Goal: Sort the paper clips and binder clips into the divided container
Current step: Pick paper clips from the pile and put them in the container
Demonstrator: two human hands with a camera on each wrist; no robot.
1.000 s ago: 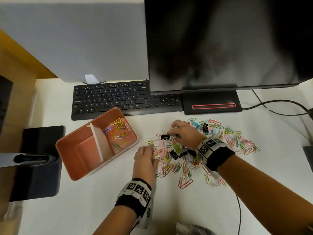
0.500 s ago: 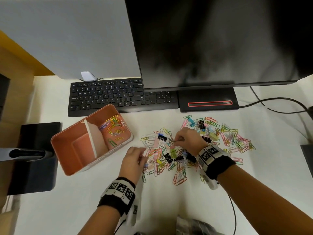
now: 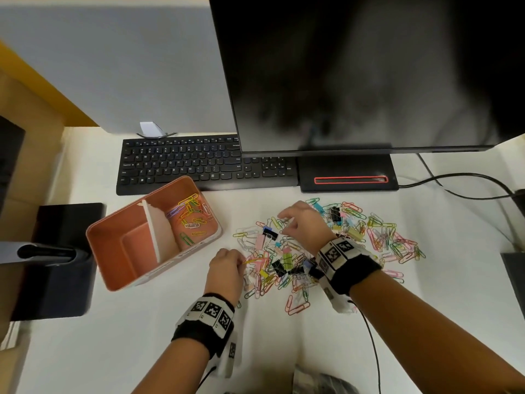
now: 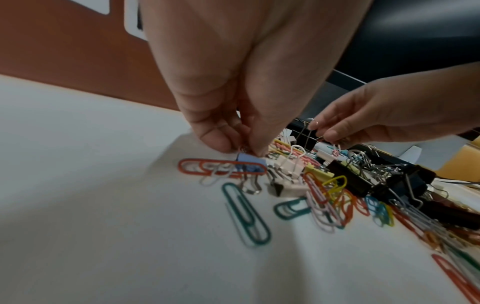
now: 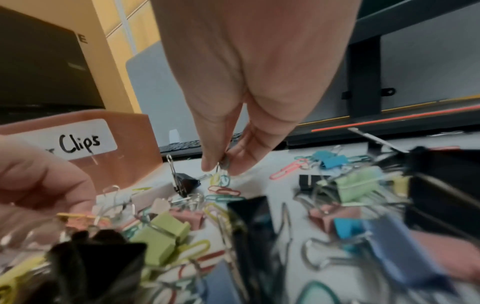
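Observation:
A pink box (image 3: 108,251) with a white divider (image 3: 154,231) stands left of a heap of coloured paper clips and binder clips (image 3: 284,260). Its right compartment holds several paper clips (image 3: 190,214); nothing shows in the left one. At the heap's left edge my left hand (image 3: 243,261) pinches a yellow paper clip (image 3: 254,260); its fingertips (image 4: 241,149) sit just above a blue binder clip (image 4: 250,160). Over the heap's far side my right hand (image 3: 284,223) pinches a silvery paper clip (image 5: 221,166) between thumb and forefinger. A black binder clip (image 3: 270,233) lies between the hands.
A black keyboard (image 3: 199,163) lies behind the box, with a monitor (image 3: 369,66) and its base (image 3: 346,174) behind the heap. A black stand (image 3: 51,260) sits left of the box. Cables (image 3: 468,180) run at the right, and more clips (image 3: 392,240) are scattered there.
My left hand has drawn back a little to the heap's left edge with a yellow clip in its fingers. My right hand has stayed over the heap's far side.

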